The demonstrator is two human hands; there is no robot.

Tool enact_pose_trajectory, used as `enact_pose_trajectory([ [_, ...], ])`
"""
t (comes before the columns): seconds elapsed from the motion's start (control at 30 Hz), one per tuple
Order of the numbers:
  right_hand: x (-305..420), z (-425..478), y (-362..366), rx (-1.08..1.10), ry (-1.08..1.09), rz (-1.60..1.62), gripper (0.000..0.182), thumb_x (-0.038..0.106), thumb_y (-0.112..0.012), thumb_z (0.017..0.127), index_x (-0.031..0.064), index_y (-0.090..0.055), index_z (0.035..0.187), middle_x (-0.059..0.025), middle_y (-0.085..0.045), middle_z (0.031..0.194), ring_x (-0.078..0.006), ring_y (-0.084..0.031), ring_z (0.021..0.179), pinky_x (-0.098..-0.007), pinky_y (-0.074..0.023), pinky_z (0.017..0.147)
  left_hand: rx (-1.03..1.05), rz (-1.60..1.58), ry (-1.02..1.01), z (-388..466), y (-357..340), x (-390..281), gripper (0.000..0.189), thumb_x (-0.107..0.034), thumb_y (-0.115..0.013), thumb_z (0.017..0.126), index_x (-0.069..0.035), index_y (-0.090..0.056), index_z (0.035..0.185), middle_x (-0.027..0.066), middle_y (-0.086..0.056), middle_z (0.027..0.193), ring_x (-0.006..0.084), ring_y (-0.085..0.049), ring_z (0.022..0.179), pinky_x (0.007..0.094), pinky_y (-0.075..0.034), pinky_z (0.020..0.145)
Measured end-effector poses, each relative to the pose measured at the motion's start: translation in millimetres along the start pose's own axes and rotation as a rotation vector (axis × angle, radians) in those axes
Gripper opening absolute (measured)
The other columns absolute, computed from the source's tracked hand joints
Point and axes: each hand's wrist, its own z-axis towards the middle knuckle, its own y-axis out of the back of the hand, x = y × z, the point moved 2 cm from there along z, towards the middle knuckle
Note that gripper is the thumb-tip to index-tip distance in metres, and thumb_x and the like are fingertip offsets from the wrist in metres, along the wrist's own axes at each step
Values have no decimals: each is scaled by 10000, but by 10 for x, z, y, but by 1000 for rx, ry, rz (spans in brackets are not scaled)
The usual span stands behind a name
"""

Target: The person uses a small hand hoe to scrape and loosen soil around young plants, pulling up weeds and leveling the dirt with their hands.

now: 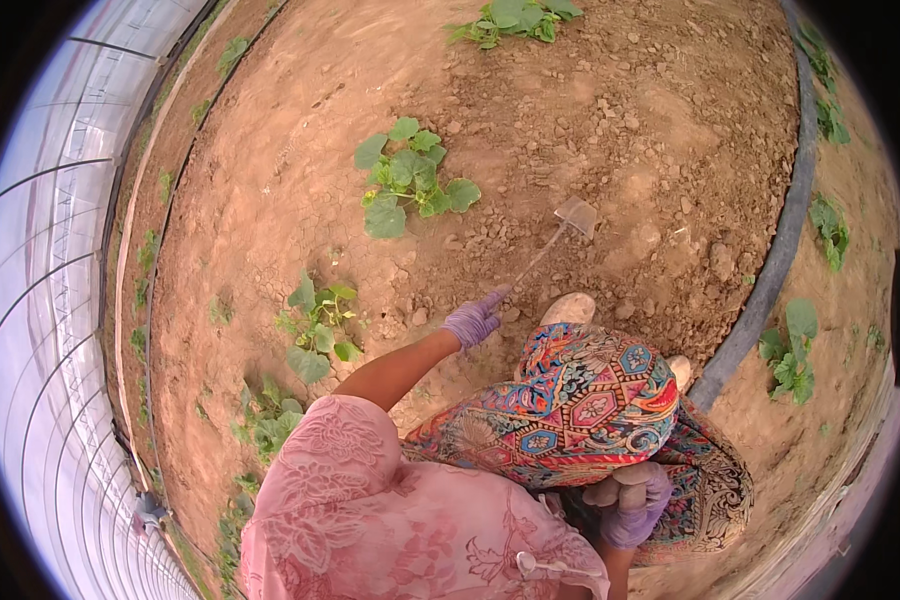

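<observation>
My left hand (474,322), in a purple glove, grips the thin handle of a small hoe (534,262). Its flat, soil-coated blade (577,216) lies on loose, crumbly soil (506,232). Left of the blade grows a leafy green plant (412,176), apart from the metal. A smaller plant (319,326) stands beyond my left forearm. My right hand (634,499), also gloved in purple with soil-stained fingers, rests bent against my patterned trousers (592,405). Whether anything lies inside its fingers is hidden.
A dark hose (791,195) curves along the right, with more plants (795,352) beyond it. Another plant (521,19) grows at the top. Clods (720,259) lie ahead of my shoe (570,307). The greenhouse's ribbed plastic wall (45,247) runs along the left.
</observation>
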Motion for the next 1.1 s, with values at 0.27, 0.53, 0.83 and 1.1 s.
enact_pose_trajectory([
  [0.27,22,25,26,-3,-2,39,312,329,-584,809,20,-546,799,-55,-534,569,-149,-524,509,-280,-457,499,-109,-71,21,100,-111,-46,562,-200,-490,803,-178,-275,1322,239,-570,929,356,-579,805,367,-453,716],
  [0.53,58,19,-144,32,-22,-9,254,264,-546,833,11,-555,848,-46,-505,574,-131,-497,498,-273,-460,484,-104,11,187,-662,-225,428,548,-235,-509,771,-186,-316,1282,207,-586,878,366,-563,809,416,-446,710],
  [0.83,13,140,-350,158,169,-228,312,238,-536,838,32,-511,1070,-26,-499,696,-95,-475,570,-234,-449,530,-210,-12,239,-1222,173,757,332,-227,-555,734,-50,-503,1011,198,-577,825,333,-560,794,381,-440,699],
  [1.1,512,125,-526,34,424,-321,340,189,-502,840,49,-485,1149,-39,-506,767,-96,-465,628,-228,-442,574,-312,-55,247,-1691,307,1091,359,-249,-567,738,-41,-497,1022,181,-569,823,297,-545,746,362,-434,693],
])
